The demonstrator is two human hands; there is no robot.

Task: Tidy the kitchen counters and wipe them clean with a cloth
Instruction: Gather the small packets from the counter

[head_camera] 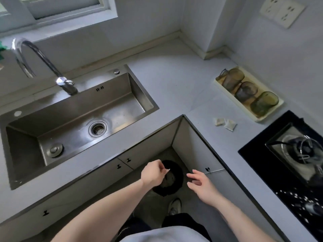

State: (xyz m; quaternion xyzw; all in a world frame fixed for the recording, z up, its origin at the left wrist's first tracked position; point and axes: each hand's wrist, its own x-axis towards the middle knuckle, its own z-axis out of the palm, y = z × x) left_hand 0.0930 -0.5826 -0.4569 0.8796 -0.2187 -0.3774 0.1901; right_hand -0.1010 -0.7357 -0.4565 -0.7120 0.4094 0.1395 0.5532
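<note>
Pale grey L-shaped tabletop (174, 79) in a kitchen corner, hands over a black round bin (176, 172).
Above the bin, the left hand (153, 172) pinches a small white scrap (167, 170); the right hand (201, 185) hangs loose, fingers spread, holding nothing. Beyond the bin: crumpled white packets (225, 123), a cream tray (262, 117) of tinted glasses, a brushed steel sink (76, 123).

Soft daylight, slight blur, wide-angle bending at edges.

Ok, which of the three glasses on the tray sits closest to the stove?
The yellow-green glass at the tray's near end, right beside the black stove. The other two, a grey one and an amber one, lie farther back toward the wall.
</note>
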